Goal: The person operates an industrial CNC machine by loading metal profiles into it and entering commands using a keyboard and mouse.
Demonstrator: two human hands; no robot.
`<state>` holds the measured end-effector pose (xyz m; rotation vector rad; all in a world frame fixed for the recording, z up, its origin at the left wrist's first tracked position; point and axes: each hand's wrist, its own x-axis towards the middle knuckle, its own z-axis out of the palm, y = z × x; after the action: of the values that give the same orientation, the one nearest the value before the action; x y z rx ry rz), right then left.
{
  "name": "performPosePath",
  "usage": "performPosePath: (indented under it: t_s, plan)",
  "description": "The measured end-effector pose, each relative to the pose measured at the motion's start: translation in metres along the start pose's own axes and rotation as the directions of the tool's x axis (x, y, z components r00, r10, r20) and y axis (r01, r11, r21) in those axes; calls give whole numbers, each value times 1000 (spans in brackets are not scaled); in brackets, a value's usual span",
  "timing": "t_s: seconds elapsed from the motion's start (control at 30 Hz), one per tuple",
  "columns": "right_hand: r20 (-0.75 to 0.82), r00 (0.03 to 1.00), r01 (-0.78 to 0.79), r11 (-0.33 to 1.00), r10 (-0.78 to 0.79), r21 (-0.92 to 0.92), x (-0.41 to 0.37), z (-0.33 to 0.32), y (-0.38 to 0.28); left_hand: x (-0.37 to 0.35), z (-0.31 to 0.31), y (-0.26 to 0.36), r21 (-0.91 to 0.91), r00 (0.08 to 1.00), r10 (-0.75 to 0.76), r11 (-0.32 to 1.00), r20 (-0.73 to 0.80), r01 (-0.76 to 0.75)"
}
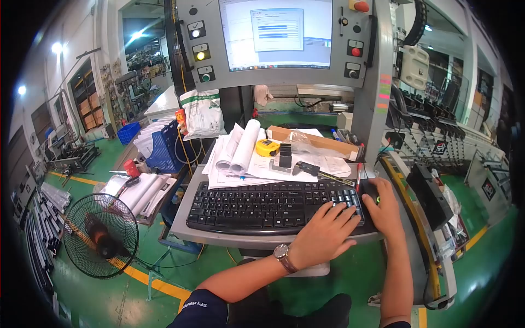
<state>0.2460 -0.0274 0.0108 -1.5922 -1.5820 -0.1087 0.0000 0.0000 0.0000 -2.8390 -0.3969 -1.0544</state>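
Note:
My left hand (pixel 322 234), with a wristwatch (pixel 282 253) on its wrist, reaches across to the number pad of a black keyboard (pixel 249 208). Its fingers are spread, the tips on or just over the keys; exact contact cannot be told. At the keyboard's right end, my right hand (pixel 387 210) is curled around a black computer mouse (pixel 369 189), partly covering it. Above the keyboard, a monitor (pixel 279 54) shows a dialog window with several blue bars. Behind the keys lie a yellow tape measure (pixel 267 147), black profile pieces (pixel 285 155) and rolled papers (pixel 245 147).
Push buttons (pixel 200 56) flank the screen, with a red knob (pixel 359 6) at its upper right. A standing fan (pixel 101 235) is at the left, near a blue file holder (pixel 163 150). A cardboard piece (pixel 314 141) lies behind the papers. Machine rails (pixel 418 218) run along the right.

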Motion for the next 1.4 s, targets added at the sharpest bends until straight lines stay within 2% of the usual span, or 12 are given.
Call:
performPosePath:
  t_s: [0.57,0.77,0.97,1.27,1.4]
  plan:
    - [-54,998,34,999,-32,33,-1,-2,-5,-2,-1,0,-21,999,7,1000,-39,-8]
    - [-51,998,-24,1000,23,-13,-2,0,-4,-1,-2,0,-30,999,11,999,-45,-13]
    - [-67,998,-4,1000,2,-25,-1,1,-1,-1,-3,0,-33,999,15,999,-52,-17]
    - [-39,996,-76,997,77,20,-1,-2,-7,0,-2,0,-42,999,14,999,-50,-16]
    - [-65,998,-23,1000,22,-21,-2,2,2,0,-4,0,-38,999,14,999,-50,-16]
